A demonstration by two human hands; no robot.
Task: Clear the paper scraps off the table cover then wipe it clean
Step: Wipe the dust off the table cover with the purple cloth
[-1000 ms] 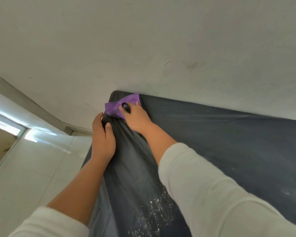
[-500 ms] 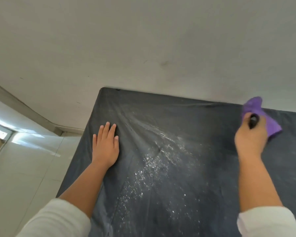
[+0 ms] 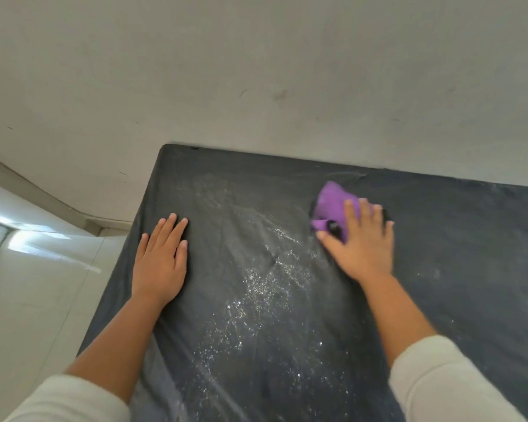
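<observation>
My right hand (image 3: 358, 242) pressing flat, fingers straight, on the purple cloth (image 3: 331, 205) near the far edge, my left hand (image 3: 162, 257) spread flat on the dark table cover (image 3: 470, 254), white specks (image 3: 256, 287) scattered between my hands, pale wall (image 3: 256, 71) behind

We see a matt dark cloth cover (image 3: 439, 269), wrinkled and dusted with pale specks; a soft purple fabric rag (image 3: 333, 202); a matt, scuffed wall (image 3: 256, 71); glossy pale floor tiles (image 3: 43, 284) at left.

A purple cloth (image 3: 331, 202) on a dark grey cover (image 3: 470, 239) flecked with white specks (image 3: 256, 287); sleeves (image 3: 439, 382) white, wall (image 3: 256, 71) off-white.
</observation>
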